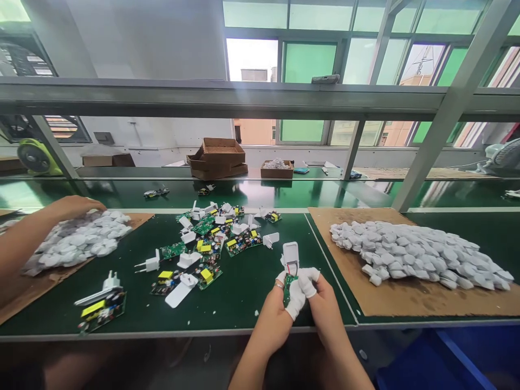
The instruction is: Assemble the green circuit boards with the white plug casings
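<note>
Just above the front edge of the bench, my left hand (pixel 276 303) and my right hand (pixel 317 290) are closed together around a small green circuit board (pixel 287 287). White coverings sit on several of my fingertips. A white plastic charger housing (pixel 291 253) stands up from the board's far end, with a red wire between them. My fingers hide part of the board. To the left lies a loose pile of circuit boards (pixel 207 246) with white plugs and yellow parts. One separate board (pixel 99 314) with its plug rests near the front edge.
A heap of white pieces (pixel 418 252) covers brown cardboard (pixel 385 306) on the right. Another person's hand (pixel 77 207) is over a similar white heap (pixel 89 235) at left. Brown boxes (pixel 217 160) stand behind, under a metal rail (pixel 260 100). A blue bin (pixel 439 363) is below right.
</note>
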`<action>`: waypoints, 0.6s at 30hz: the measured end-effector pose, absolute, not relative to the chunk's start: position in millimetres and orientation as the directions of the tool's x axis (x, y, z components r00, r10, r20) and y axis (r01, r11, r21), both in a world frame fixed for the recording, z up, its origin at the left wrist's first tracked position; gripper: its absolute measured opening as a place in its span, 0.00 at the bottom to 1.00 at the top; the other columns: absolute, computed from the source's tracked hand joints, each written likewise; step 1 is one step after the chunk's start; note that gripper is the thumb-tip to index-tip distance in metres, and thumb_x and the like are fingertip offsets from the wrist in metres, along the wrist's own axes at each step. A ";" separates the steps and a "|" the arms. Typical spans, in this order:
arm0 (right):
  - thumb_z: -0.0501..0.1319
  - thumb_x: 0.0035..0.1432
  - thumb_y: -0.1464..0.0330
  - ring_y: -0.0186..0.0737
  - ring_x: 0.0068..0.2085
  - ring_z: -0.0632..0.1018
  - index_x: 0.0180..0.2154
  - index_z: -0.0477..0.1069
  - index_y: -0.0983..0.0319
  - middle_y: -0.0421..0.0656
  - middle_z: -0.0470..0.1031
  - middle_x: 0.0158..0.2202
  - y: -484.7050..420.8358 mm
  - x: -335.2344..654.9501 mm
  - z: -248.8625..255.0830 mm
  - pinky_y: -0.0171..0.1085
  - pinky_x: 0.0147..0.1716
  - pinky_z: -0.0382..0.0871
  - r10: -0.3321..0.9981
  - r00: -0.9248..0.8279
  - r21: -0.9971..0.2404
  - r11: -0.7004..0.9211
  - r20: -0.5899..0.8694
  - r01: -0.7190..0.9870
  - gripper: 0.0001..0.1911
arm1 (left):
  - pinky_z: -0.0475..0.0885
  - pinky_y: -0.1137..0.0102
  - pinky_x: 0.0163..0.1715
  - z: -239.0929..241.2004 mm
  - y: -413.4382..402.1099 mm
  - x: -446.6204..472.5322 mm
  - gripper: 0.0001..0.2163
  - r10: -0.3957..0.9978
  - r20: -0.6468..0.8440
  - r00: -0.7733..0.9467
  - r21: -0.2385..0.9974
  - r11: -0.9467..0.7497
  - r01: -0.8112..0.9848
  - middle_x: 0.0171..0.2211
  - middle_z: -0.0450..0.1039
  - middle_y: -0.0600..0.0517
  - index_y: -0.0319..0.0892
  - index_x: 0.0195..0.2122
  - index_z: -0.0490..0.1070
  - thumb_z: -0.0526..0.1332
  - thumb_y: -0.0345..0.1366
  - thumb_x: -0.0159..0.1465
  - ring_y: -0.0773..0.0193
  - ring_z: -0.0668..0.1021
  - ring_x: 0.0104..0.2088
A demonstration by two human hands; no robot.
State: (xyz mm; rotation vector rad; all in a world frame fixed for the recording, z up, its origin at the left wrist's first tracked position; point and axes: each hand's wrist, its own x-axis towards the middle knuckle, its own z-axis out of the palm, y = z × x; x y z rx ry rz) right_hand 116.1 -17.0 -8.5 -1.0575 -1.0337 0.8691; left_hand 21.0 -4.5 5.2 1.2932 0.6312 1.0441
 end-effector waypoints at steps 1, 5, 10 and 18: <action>0.56 0.46 0.59 0.37 0.29 0.70 0.30 0.66 0.63 0.41 0.71 0.27 -17.2 116.6 -9.6 0.32 0.27 0.65 0.924 0.295 -0.959 0.276 0.246 -0.067 0.14 | 0.62 0.72 0.42 6.4 -4.9 21.1 0.21 0.883 0.134 0.450 0.968 -0.018 -0.252 0.42 0.65 0.51 0.43 0.45 0.61 0.60 0.33 0.48 0.63 0.67 0.42; 0.50 0.51 0.57 0.38 0.34 0.70 0.34 0.65 0.63 0.43 0.70 0.33 -17.9 116.2 -10.3 0.34 0.34 0.64 0.914 0.285 -0.951 0.309 0.289 -0.024 0.16 | 0.67 0.73 0.23 9.9 -5.1 20.7 0.19 0.874 -0.036 0.485 0.935 0.201 -0.291 0.37 0.67 0.48 0.42 0.43 0.61 0.57 0.41 0.50 0.65 0.69 0.31; 0.52 0.51 0.61 0.38 0.38 0.69 0.37 0.60 0.63 0.45 0.68 0.37 -17.5 112.6 -7.8 0.34 0.37 0.64 0.948 0.169 -0.963 0.258 0.269 0.081 0.14 | 0.66 0.75 0.23 4.1 0.0 22.2 0.15 0.910 -0.094 0.404 0.886 0.261 -0.383 0.32 0.68 0.50 0.40 0.39 0.63 0.54 0.41 0.53 0.68 0.69 0.28; 0.49 0.53 0.65 0.38 0.45 0.65 0.46 0.55 0.63 0.46 0.64 0.44 -21.9 116.5 -8.9 0.38 0.45 0.59 0.936 0.068 -0.930 0.332 0.346 0.160 0.17 | 0.65 0.76 0.24 4.0 0.6 25.6 0.14 0.935 -0.088 0.343 0.872 0.239 -0.427 0.31 0.69 0.52 0.42 0.38 0.64 0.56 0.40 0.51 0.67 0.70 0.29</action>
